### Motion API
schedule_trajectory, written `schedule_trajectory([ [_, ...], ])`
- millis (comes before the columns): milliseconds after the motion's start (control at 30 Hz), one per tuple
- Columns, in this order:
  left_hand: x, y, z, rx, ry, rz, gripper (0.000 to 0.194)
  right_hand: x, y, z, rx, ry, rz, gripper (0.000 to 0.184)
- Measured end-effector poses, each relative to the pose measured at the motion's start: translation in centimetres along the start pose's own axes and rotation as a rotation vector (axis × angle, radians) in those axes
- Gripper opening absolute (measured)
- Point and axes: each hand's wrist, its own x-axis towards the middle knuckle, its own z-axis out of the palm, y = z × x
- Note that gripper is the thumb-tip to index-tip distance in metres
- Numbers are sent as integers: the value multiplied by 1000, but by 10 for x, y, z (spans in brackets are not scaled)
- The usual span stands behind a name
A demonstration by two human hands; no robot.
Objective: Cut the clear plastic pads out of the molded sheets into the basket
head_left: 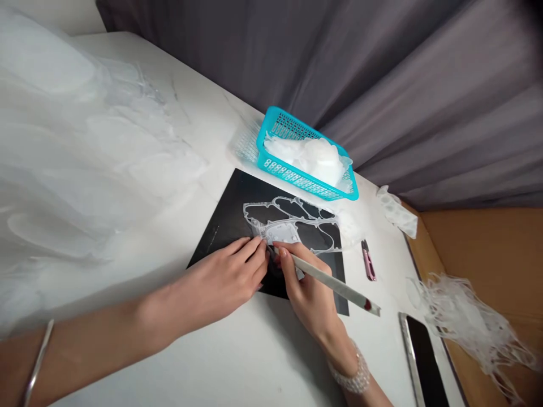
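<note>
A translucent white plastic cutout sheet (pixel 283 219), with large curved openings, lies on a black mat (pixel 229 212). Fingers lying together, my left hand (pixel 229 271) rests palm down on the mat, its fingertips at the sheet's near left edge. In my right hand (pixel 311 285) is a slim, pale pen-like tool (pixel 339 287) with a red mark near its back end. The tool slants down to the sheet beside my left fingertips. Its working tip is hidden by my fingers.
Behind the mat stands a turquoise basket (pixel 297 176) holding white translucent pieces. A large pile of translucent sheets (pixel 85 141) covers the left. Rightward are pink-handled snips (pixel 369 261), a phone (pixel 426 362), plastic scraps (pixel 475 322) and a cardboard box (pixel 466 243). A grey curtain (pixel 403 85) hangs behind.
</note>
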Motion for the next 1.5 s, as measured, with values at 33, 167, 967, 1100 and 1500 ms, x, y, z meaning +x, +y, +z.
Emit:
schedule_trajectory([
  [33,0,0,0,-10,6,6,44,2,-1,1,-19,-2,-4,24],
  [167,-1,0,0,5,-5,10,44,7,-6,7,-83,30,-35,22],
  [967,6,3,-8,1144,-176,373,30,-8,7,11,-336,-6,-234,30],
  [1100,5,-4,-3,1072,-83,355,34,-6,7,4,-364,-123,-251,34],
  [1500,7,-4,-2,987,-60,313,47,2,64,-64,630,369,321,19],
])
